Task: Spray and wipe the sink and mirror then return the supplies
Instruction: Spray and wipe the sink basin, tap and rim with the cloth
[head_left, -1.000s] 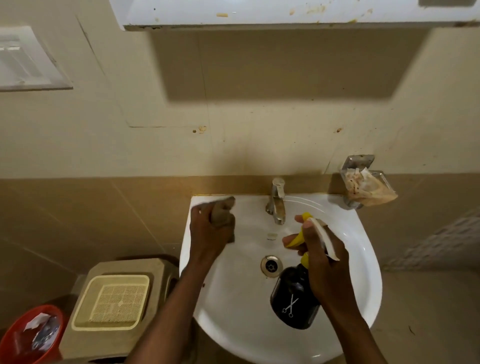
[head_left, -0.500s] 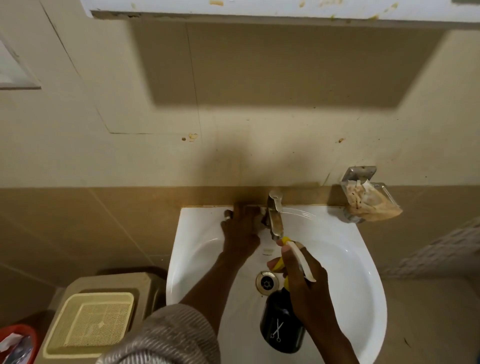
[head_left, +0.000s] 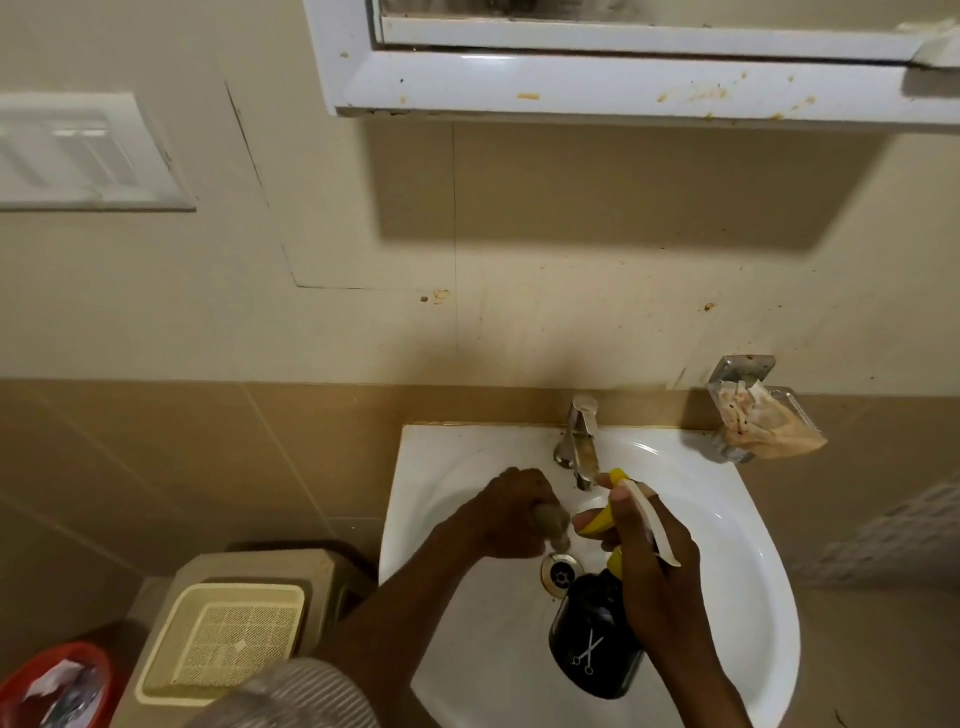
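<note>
We see a cream wall (head_left: 571, 260) up top and brown tiles (head_left: 208, 467) lower down. A white vent (head_left: 78, 153) sits at the upper left, and a beige bin (head_left: 234, 623) stands by a red bucket (head_left: 57, 680) at the lower left.

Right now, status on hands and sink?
Left hand grips cloth inside sink, above drain. Right hand holds black spray bottle over basin. Faucet close ahead.

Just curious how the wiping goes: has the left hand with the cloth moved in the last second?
Yes. The left hand went from the sink's back-left rim, past the faucet, down toward the drain.
</note>
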